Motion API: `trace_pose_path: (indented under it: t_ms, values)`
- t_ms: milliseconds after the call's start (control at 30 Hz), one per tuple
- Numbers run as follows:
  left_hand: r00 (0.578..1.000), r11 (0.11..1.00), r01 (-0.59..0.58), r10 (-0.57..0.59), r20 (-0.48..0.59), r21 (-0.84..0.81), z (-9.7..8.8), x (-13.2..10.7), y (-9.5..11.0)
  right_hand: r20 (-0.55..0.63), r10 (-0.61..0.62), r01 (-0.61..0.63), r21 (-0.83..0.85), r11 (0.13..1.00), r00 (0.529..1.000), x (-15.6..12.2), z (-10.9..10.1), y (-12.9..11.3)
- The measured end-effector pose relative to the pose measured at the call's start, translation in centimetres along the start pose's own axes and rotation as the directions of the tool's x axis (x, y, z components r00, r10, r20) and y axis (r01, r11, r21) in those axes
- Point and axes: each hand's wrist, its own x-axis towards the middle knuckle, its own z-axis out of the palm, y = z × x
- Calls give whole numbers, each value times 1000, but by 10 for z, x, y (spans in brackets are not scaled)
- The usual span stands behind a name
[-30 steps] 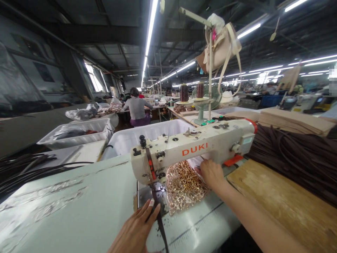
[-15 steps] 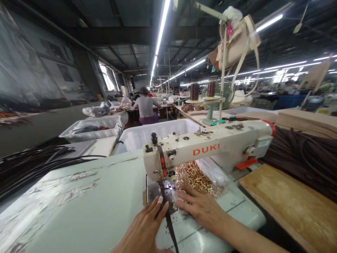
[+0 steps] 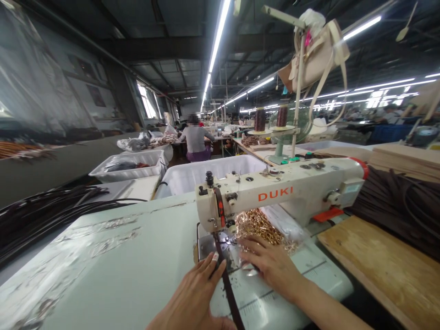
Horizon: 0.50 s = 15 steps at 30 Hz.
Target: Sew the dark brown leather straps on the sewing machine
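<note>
A narrow dark brown strap runs from the front of the table up to the needle area of a white sewing machine marked DUKI. My left hand lies flat with fingers stretched out, its fingertips against the strap just before the metal plate. White tape wraps one fingertip. To the right of the needle, my right hand rests with fingers spread beside a clear bag of gold-coloured metal hardware. Its fingertips overlap the bag's near edge; whether they press on it I cannot tell.
Behind the machine stands a white bin, with another bin farther left. Dark strips lie at left, more strips at right behind a wooden board. A beige bag hangs above thread spools. A person sits ahead.
The whole view has shifted slightly, so things sit farther right in the picture. Both hands keep nearly the same place at the machine; my right hand has moved slightly beside the hardware bag.
</note>
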Motion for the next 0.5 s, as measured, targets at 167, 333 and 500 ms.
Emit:
trace_pose_path:
  t_ms: [167,333,500]
  values:
    - [1000,1000,-7,6,19,30,1,0,0,-12,42,-40,124,991,999,-2,4,-16]
    - [996,984,-81,88,-35,156,10,2,-8,104,-111,100,103,990,988,14,7,-7]
    - [941,915,-201,279,-191,349,14,9,-15,44,-373,374,-16,927,927,24,15,4]
